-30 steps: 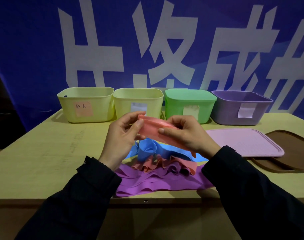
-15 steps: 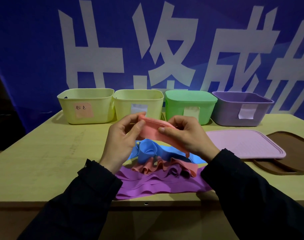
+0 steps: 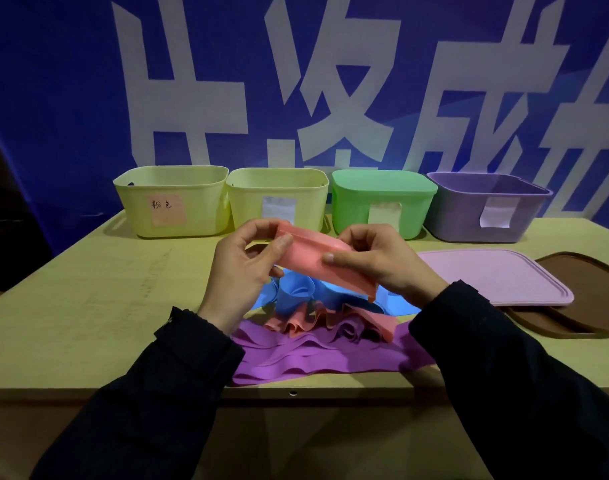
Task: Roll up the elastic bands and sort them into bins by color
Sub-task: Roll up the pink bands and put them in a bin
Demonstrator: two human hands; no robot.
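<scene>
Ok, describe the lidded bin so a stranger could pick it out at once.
Four bins stand in a row along the table's far edge, under the blue banner. The green bin is third from the left, between a yellow bin and the purple bin. It alone wears a lid.

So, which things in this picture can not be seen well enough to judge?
- Head view: inside of the purple bin, hidden by its front wall.
- Green bin: contents hidden by its lid.
- Brown tray: cut off by the right edge.
- White labels on three bins: writing too faint to read.
- Pink band: rolled end hidden by the left hand.
</scene>
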